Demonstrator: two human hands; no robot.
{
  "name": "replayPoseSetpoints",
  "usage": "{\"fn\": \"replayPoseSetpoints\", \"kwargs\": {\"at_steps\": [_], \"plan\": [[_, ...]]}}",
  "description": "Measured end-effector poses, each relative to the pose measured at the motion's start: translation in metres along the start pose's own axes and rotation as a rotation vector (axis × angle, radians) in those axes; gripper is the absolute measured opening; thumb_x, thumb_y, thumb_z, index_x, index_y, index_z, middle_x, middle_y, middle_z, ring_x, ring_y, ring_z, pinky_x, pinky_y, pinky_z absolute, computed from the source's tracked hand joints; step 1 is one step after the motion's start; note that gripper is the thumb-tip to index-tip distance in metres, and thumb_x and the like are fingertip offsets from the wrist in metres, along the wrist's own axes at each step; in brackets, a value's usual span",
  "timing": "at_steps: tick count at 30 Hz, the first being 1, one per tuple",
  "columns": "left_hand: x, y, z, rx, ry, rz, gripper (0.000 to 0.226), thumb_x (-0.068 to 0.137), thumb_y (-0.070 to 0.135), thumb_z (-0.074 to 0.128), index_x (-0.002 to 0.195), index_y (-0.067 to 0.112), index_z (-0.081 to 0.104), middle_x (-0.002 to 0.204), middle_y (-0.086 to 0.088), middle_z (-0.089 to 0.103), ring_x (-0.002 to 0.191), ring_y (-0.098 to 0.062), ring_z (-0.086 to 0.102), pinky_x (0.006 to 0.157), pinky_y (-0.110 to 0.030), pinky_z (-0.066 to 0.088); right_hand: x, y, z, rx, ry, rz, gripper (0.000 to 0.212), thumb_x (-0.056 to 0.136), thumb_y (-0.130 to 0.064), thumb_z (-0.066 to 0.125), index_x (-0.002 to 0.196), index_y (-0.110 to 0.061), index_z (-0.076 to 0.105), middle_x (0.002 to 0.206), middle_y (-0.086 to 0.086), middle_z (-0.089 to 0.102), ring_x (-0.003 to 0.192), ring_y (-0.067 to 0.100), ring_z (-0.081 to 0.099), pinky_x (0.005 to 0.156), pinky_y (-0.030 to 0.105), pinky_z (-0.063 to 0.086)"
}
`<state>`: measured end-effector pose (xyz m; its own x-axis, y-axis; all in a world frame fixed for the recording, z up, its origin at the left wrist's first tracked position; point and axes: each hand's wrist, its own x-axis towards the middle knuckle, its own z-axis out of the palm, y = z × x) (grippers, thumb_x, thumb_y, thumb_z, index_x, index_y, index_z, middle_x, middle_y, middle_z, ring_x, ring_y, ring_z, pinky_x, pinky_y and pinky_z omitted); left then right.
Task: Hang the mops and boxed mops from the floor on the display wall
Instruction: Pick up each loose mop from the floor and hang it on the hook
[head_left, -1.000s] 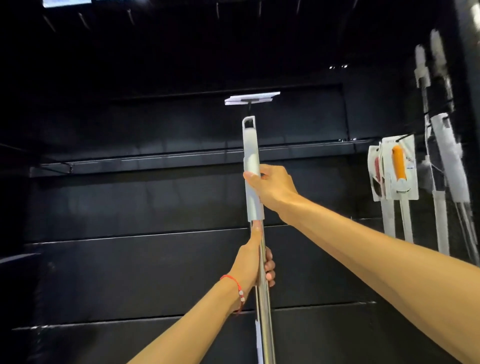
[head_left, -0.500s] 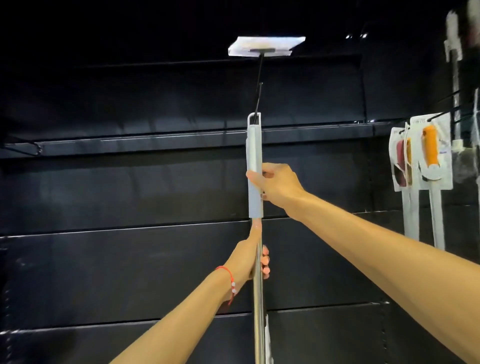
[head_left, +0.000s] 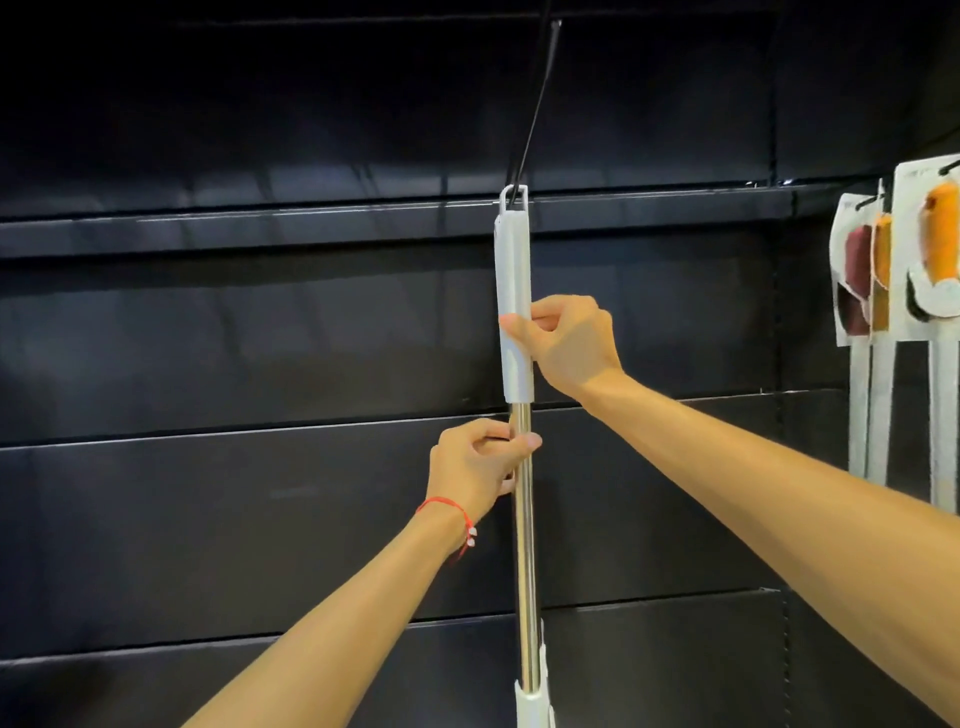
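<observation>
Slippage is the risk: against the display wall (head_left: 260, 338) the mop (head_left: 523, 561) stands upright, right hand (head_left: 569, 345) pinching its grey handle (head_left: 511, 260), left hand (head_left: 475, 462) pinching the pole (head_left: 521, 499); the hook (head_left: 532, 114) seems barely through its loop (head_left: 513, 196), so a loosened grip drops it.

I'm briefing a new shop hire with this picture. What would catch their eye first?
The mop stands upright in the centre, bright against the black display wall, its top loop on a black hook. The right hand grips its grey grip and the left hand holds the shiny pole just below. Packaged mops with orange and red parts hang at the right edge.
</observation>
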<state>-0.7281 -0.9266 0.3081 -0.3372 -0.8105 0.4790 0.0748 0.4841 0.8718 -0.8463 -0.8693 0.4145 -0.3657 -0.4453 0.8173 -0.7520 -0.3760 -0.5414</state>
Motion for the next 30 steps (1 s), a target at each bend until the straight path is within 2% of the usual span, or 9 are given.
{"fn": "replayPoseSetpoints", "kwargs": {"at_steps": [3, 7, 10, 14, 16, 19, 22, 27, 30], "plan": [[0.009, -0.002, 0.002, 0.033, 0.017, 0.018, 0.013, 0.086, 0.025, 0.083, 0.095, 0.017, 0.079, 0.089, -0.006, 0.079, 0.088, -0.019, 0.077, 0.077, -0.033, 0.065, 0.008, 0.012, 0.008, 0.02, -0.006, -0.008, 0.036, 0.092, -0.037, 0.077, 0.087, -0.001, 0.077, 0.082, 0.01, 0.075, 0.068, 0.012, 0.065, 0.052, 0.008, 0.046], [0.016, -0.009, 0.005, 0.077, 0.046, 0.054, 0.022, 0.085, 0.027, 0.084, 0.102, 0.013, 0.081, 0.087, -0.004, 0.08, 0.085, -0.017, 0.078, 0.072, -0.031, 0.066, 0.017, 0.025, 0.014, 0.019, -0.018, -0.011, 0.039, 0.09, -0.04, 0.078, 0.087, -0.002, 0.076, 0.082, 0.01, 0.075, 0.074, 0.019, 0.069, 0.057, 0.017, 0.05], [0.018, -0.014, 0.005, 0.085, 0.064, 0.07, 0.018, 0.086, 0.029, 0.083, 0.1, 0.019, 0.08, 0.084, 0.0, 0.081, 0.083, -0.017, 0.078, 0.073, -0.032, 0.066, 0.017, 0.031, 0.019, 0.035, 0.026, -0.039, 0.038, 0.089, -0.041, 0.079, 0.087, -0.004, 0.075, 0.079, 0.008, 0.073, 0.072, 0.019, 0.068, 0.061, 0.022, 0.053], [0.013, -0.013, 0.006, 0.131, 0.094, 0.104, 0.009, 0.087, 0.034, 0.081, 0.087, 0.037, 0.073, 0.077, 0.007, 0.079, 0.079, -0.018, 0.077, 0.066, -0.026, 0.064, 0.001, 0.036, 0.02, 0.034, 0.037, -0.069, 0.027, 0.093, -0.034, 0.076, 0.097, -0.008, 0.072, 0.079, 0.005, 0.07, 0.073, 0.015, 0.066, 0.068, 0.02, 0.052], [0.011, -0.013, 0.005, 0.173, 0.096, 0.115, 0.007, 0.089, 0.037, 0.079, 0.09, 0.038, 0.072, 0.078, 0.01, 0.078, 0.079, -0.018, 0.076, 0.068, -0.028, 0.064, -0.012, 0.039, 0.018, -0.018, 0.008, -0.059, 0.02, 0.096, -0.028, 0.073, 0.106, -0.012, 0.07, 0.087, 0.003, 0.068, 0.076, 0.012, 0.063, 0.07, 0.017, 0.05], [0.006, -0.018, 0.002, 0.279, 0.057, 0.119, 0.017, 0.093, 0.041, 0.072, 0.106, 0.031, 0.074, 0.087, 0.012, 0.076, 0.082, -0.01, 0.073, 0.083, -0.039, 0.064, -0.038, 0.045, 0.007, -0.185, -0.07, 0.005, 0.019, 0.098, -0.024, 0.07, 0.116, -0.018, 0.068, 0.099, -0.003, 0.065, 0.081, 0.01, 0.061, 0.077, 0.019, 0.054], [-0.01, -0.029, -0.005, 0.479, 0.022, 0.144, 0.022, 0.097, 0.042, 0.066, 0.116, 0.032, 0.069, 0.103, 0.015, 0.073, 0.089, -0.005, 0.069, 0.089, -0.038, 0.061, -0.073, 0.047, -0.012, -0.323, -0.173, -0.014, 0.022, 0.101, -0.025, 0.065, 0.122, -0.021, 0.066, 0.109, -0.006, 0.064, 0.093, 0.011, 0.063, 0.087, 0.027, 0.058], [-0.062, -0.052, -0.018, 0.819, -0.039, 0.153, 0.039, 0.102, 0.047, 0.055, 0.139, 0.032, 0.051, 0.132, 0.013, 0.064, 0.112, -0.013, 0.066, 0.093, -0.036, 0.053, -0.138, 0.045, -0.032, -0.624, -0.452, -0.17, 0.026, 0.103, -0.023, 0.06, 0.127, -0.019, 0.067, 0.121, -0.003, 0.064, 0.108, 0.014, 0.063, 0.088, 0.027, 0.055], [-0.097, -0.058, -0.03, 1.028, -0.126, 0.154, 0.044, 0.103, 0.043, 0.053, 0.144, 0.03, 0.048, 0.139, 0.007, 0.06, 0.117, -0.017, 0.065, 0.094, -0.038, 0.055, -0.18, 0.042, -0.038, -0.732, -0.586, -0.233, 0.023, 0.102, -0.028, 0.057, 0.12, -0.017, 0.067, 0.117, -0.001, 0.064, 0.104, 0.018, 0.061, 0.086, 0.037, 0.058]]}}
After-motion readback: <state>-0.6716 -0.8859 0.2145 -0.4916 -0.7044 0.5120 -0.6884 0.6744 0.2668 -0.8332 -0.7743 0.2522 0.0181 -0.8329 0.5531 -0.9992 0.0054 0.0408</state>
